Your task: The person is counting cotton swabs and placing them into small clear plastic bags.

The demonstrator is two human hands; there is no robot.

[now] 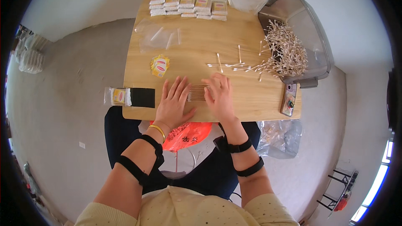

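A row of cotton swabs (197, 93) lies side by side on the wooden table near its front edge, between my two hands. My left hand (173, 101) rests flat at the row's left end, fingers stretched out, with a gold bangle on the wrist. At the right end, my right hand (220, 96) has its fingers bent and apart, touching or just over the swab tips; its fingertips partly hide that end. Several loose cotton swabs (234, 66) are scattered beyond my right hand. Left of my left hand, a bagged swab pack (120, 96) sits against a black rectangle (143, 97).
A grey bin (322, 50) lies tipped at the right, with a heap of cotton swabs (287, 48) spilling out. Stacked swab packs (186, 2) line the far edge. Yellow labels (160, 65), clear bags (157, 37) and a phone (289, 99) lie on the table. A red bag (186, 136) hangs below.
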